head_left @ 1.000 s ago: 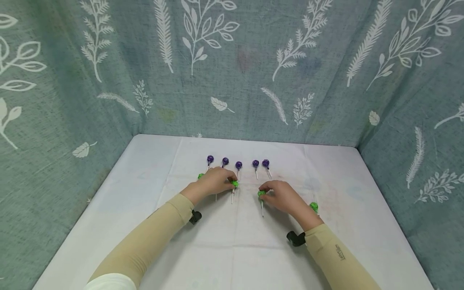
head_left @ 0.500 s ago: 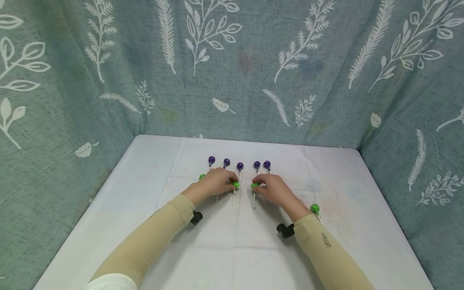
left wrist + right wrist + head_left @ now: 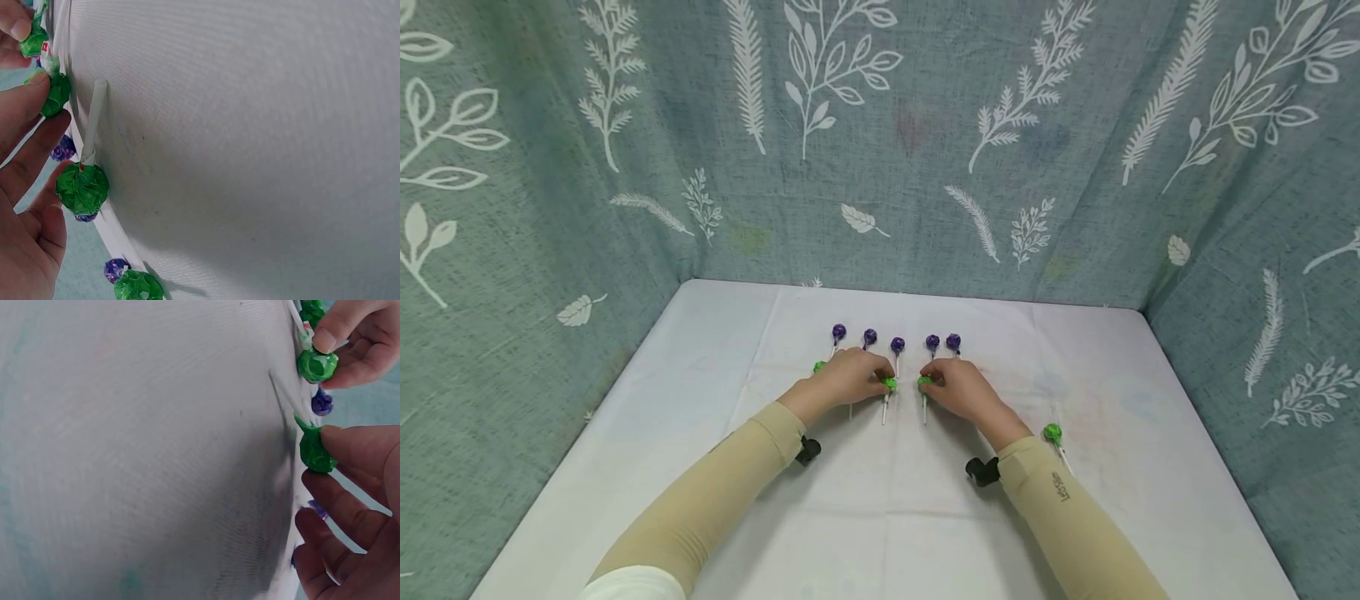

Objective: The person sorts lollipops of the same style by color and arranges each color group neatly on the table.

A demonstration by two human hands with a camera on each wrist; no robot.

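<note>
My left hand [image 3: 848,375] pinches the wrapped head of a green lollipop [image 3: 57,95] between thumb and fingers, its white stick pointing toward me. Just to the right, my right hand [image 3: 964,388] pinches another green lollipop [image 3: 316,450] by its head, stick also toward me. Beyond both hands lies a row of purple lollipops [image 3: 898,344], heads away from me. Next to the left hand's fingers, one more green lollipop [image 3: 82,189] lies on the cloth, mostly hidden by that hand in the head view.
A further green lollipop [image 3: 819,367] shows behind the left hand. Off to the right, near the right forearm, lies a lone green lollipop [image 3: 1053,433]. White cloth [image 3: 887,533] covers the table, and patterned curtains [image 3: 880,167] enclose its back and sides.
My right hand has moved left and slightly away from me with its green lollipop, now beside the left hand's one. The left hand has stayed in place.
</note>
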